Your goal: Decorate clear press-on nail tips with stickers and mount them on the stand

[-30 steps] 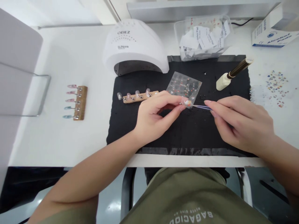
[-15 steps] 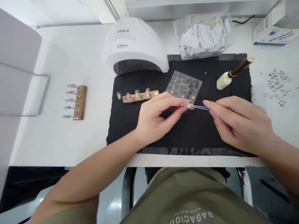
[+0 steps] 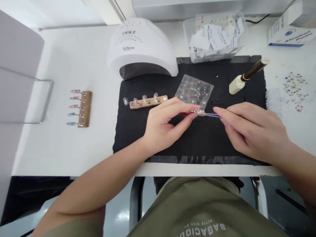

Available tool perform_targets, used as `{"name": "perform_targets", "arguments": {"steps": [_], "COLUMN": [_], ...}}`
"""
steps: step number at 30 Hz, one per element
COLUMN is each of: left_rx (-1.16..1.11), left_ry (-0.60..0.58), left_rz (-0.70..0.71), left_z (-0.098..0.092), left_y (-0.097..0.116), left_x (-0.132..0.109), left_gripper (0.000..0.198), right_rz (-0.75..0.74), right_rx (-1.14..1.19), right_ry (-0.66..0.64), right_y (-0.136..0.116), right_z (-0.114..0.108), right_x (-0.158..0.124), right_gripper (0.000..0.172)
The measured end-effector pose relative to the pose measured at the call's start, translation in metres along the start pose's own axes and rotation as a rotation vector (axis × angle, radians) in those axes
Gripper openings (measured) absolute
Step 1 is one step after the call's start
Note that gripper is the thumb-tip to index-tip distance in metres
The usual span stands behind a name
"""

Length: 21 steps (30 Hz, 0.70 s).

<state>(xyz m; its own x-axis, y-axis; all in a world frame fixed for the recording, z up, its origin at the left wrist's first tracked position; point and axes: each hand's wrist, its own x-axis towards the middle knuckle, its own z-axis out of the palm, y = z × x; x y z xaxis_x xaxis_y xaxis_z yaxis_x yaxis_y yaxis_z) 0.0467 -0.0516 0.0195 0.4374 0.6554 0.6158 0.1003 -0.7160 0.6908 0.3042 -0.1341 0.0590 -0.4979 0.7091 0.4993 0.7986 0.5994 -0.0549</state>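
Observation:
Between the thumb and forefinger of my left hand point(image 3: 170, 121) is a clear false nail point(image 3: 200, 112) with small coloured bits on it. My right hand point(image 3: 251, 131) pinches a pair of thin tweezers point(image 3: 212, 115), whose tips meet the nail's surface. Whether the tips grip a bit there is too small to tell. Just beyond my left fingertips lies a see-through sticker sheet point(image 3: 195, 90) with small orange and white decorations. Left of it, a wooden nail stand point(image 3: 148, 102) carries several false nails on metal holders.
Behind the black mat point(image 3: 172, 144) stand a white nail lamp point(image 3: 143, 42) and a plastic bin point(image 3: 195, 58) of alcohol pads. A polish bottle point(image 3: 237, 84) is at right, near scattered gems point(image 3: 295, 89) and an alcohol pad box point(image 3: 291, 33). Another nail stand point(image 3: 85, 108) lies left.
The tweezers and my right hand have shifted very slightly left, with the tips still at the nail. My left hand holds nearly the same place.

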Motion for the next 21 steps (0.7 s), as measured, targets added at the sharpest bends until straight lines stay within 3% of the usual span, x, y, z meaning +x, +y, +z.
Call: {"name": "perform_targets", "arguments": {"steps": [21], "left_rx": [0.055], "left_ry": [-0.011], "left_rz": [-0.015], "left_z": [-0.0011], "left_y": [-0.0007], "left_x": [-0.0013], "left_gripper": [0.018], "right_rz": [-0.012], "right_rx": [0.023], "right_ry": [-0.016], "right_y": [0.0000], "right_z": [0.0015], "right_x": [-0.0006], "right_gripper": [0.040]}}
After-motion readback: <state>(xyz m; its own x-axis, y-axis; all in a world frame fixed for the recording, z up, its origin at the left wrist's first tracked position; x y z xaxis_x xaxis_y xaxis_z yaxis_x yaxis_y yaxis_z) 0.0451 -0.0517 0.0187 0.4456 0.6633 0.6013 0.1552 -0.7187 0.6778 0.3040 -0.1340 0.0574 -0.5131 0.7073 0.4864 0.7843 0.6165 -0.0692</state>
